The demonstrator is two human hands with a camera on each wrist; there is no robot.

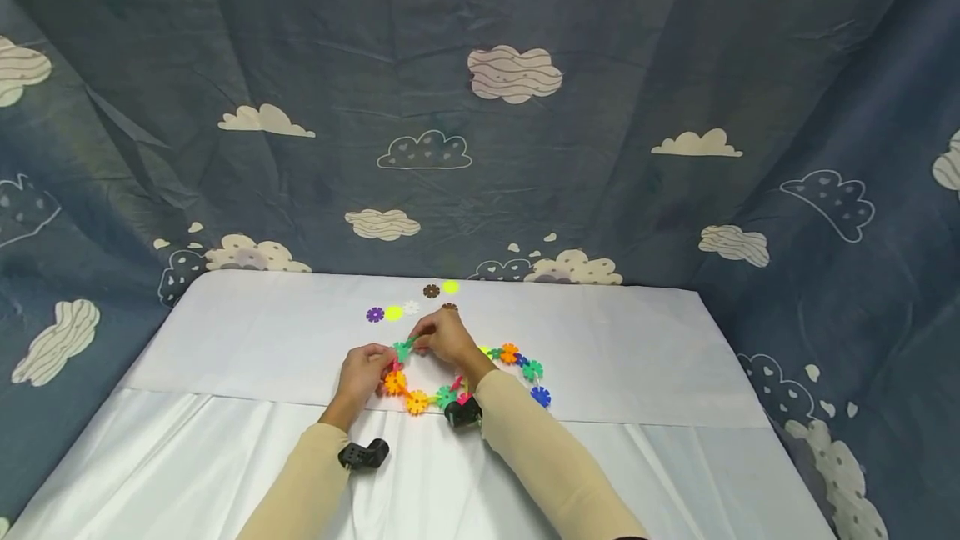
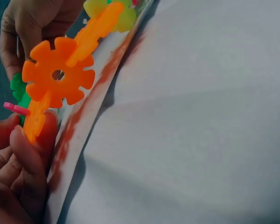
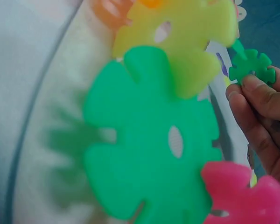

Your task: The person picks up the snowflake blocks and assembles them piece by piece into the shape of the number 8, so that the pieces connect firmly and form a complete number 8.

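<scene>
Slotted, flower-shaped plastic discs are linked edge to edge in a colourful chain on the table. My left hand (image 1: pixel 362 373) pinches the chain's left side, close to an orange disc (image 1: pixel 394 382) and a pink piece (image 2: pixel 17 108). Between thumb and fingers, my right hand (image 1: pixel 447 338) holds a green disc (image 3: pixel 252 66) at the chain's upper end, against a lighter green disc (image 1: pixel 402 352). In the right wrist view, a large green disc (image 3: pixel 149 135), a yellow disc (image 3: pixel 196 37) and a pink disc (image 3: pixel 245 196) hang close to the camera, linked together.
Loose discs lie beyond the hands: purple (image 1: pixel 375 315), yellow (image 1: pixel 393 313), white (image 1: pixel 411 307) and brown (image 1: pixel 431 291). More of the chain, with a blue disc (image 1: pixel 541 396), curves right of my right forearm. A dark cloud-print cloth (image 1: pixel 420 215) hangs behind the white table (image 1: pixel 637 357).
</scene>
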